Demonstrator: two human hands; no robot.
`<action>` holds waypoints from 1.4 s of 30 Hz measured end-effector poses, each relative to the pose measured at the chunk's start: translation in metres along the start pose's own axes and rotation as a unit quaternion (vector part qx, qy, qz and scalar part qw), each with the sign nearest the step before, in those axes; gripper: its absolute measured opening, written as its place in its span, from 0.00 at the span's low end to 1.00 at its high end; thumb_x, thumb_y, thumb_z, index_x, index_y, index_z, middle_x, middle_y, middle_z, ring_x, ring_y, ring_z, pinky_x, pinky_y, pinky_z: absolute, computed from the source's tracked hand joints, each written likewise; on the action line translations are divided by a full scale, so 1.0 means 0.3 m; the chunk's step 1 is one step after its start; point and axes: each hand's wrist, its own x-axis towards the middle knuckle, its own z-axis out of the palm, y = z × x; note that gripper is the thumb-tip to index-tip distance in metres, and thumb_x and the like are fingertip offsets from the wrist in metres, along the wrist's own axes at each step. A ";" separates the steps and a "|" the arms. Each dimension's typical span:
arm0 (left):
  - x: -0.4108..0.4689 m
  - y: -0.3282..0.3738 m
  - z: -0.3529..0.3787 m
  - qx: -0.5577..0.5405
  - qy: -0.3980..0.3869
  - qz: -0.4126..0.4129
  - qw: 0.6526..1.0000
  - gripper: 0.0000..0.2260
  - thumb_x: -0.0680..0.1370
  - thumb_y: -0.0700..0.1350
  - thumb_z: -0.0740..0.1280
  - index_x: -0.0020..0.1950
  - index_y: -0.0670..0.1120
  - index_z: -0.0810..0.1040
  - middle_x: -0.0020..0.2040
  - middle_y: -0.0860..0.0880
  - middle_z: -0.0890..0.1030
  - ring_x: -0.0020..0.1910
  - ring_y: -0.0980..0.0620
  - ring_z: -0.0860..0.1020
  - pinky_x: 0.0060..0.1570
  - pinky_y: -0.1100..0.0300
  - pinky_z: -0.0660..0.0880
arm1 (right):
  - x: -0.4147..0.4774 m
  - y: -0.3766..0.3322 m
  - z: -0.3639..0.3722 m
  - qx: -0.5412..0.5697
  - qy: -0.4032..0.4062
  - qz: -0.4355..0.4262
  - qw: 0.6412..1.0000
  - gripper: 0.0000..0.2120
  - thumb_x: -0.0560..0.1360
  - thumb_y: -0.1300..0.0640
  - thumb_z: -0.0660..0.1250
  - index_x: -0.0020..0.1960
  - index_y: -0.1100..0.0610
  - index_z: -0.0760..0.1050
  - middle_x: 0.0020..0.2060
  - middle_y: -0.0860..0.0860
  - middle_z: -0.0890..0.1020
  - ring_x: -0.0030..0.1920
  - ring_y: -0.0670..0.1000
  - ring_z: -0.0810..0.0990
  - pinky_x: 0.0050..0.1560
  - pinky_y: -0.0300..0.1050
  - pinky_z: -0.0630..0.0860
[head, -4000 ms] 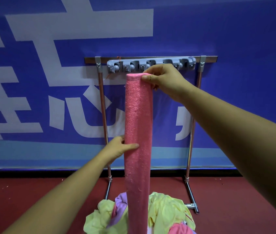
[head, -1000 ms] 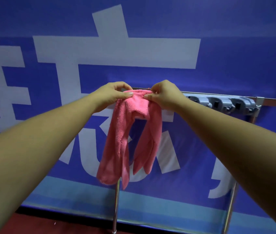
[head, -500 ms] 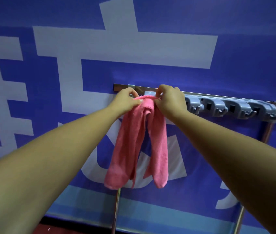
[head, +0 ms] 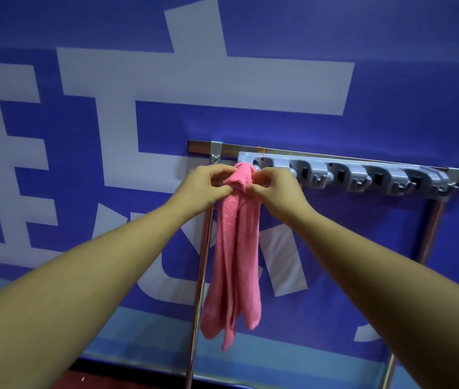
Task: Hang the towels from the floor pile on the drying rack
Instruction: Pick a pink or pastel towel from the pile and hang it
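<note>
Since four seconds ago the pink towel [head: 236, 248] has gone from a long strip stretched between a high right hand and a low left hand to a bunch doubled over at its top, and both hands have come up to the rail together. Now the left hand [head: 208, 183] pinches the bunched top from the left between thumb and fingertips. The right hand [head: 276, 189] pinches it from the right, so each grip is narrow and holds the cloth, with the two hands almost touching. That top sits against the left end of the grey holder strip [head: 363, 178], which runs along the top rail of the drying rack [head: 200, 146]. Whether the cloth is caught in the first holder cannot be told, as hands and fold cover it. Below the hands the towel hangs free in several narrow tails, in front of the rack's left post [head: 198, 318] and well apart from the right post [head: 430, 234]. More holders run along the strip to the right of the hands. Behind stands a blue banner [head: 391, 80] with large pale characters, and a sliver of dark red floor [head: 62, 382] shows at the lower left.
</note>
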 end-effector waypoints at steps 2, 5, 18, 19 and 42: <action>0.008 0.020 0.006 -0.003 0.037 0.000 0.999 0.17 0.73 0.34 0.68 0.60 0.47 0.83 0.53 0.53 0.85 0.53 0.60 0.83 0.59 0.55 0.79 | -0.005 0.002 0.007 0.004 0.021 0.006 1.000 0.04 0.75 0.60 0.72 0.48 0.58 0.84 0.40 0.50 0.84 0.40 0.45 0.80 0.41 0.39 0.73; 0.030 0.050 0.006 -0.020 0.071 -0.009 0.997 0.16 0.74 0.33 0.66 0.57 0.47 0.84 0.51 0.54 0.85 0.51 0.61 0.82 0.57 0.59 0.79 | -0.007 0.010 0.014 0.024 0.052 0.032 0.998 0.04 0.74 0.62 0.70 0.44 0.56 0.83 0.38 0.48 0.84 0.39 0.45 0.80 0.39 0.39 0.73; -0.153 -0.066 0.074 -0.076 -0.029 -0.069 0.994 0.16 0.76 0.39 0.71 0.61 0.49 0.73 0.55 0.52 0.80 0.56 0.56 0.80 0.61 0.60 0.74 | -0.167 0.098 0.035 0.071 -0.051 0.092 0.992 0.11 0.75 0.52 0.68 0.56 0.53 0.81 0.46 0.48 0.85 0.48 0.46 0.83 0.42 0.41 0.78; -0.190 -0.091 0.085 -0.073 -0.028 -0.089 0.993 0.16 0.75 0.40 0.72 0.60 0.49 0.73 0.54 0.52 0.81 0.55 0.55 0.80 0.62 0.58 0.74 | -0.197 0.110 0.041 0.057 -0.060 0.094 0.992 0.13 0.75 0.52 0.68 0.57 0.54 0.81 0.48 0.49 0.85 0.49 0.47 0.83 0.45 0.42 0.79; -0.375 -0.228 0.298 0.064 0.045 -0.178 0.981 0.10 0.79 0.45 0.67 0.58 0.48 0.81 0.44 0.53 0.83 0.42 0.54 0.82 0.43 0.55 0.81 | -0.294 0.328 0.295 0.172 -0.068 0.157 0.970 0.10 0.76 0.59 0.72 0.55 0.63 0.81 0.48 0.56 0.86 0.47 0.53 0.85 0.54 0.55 0.81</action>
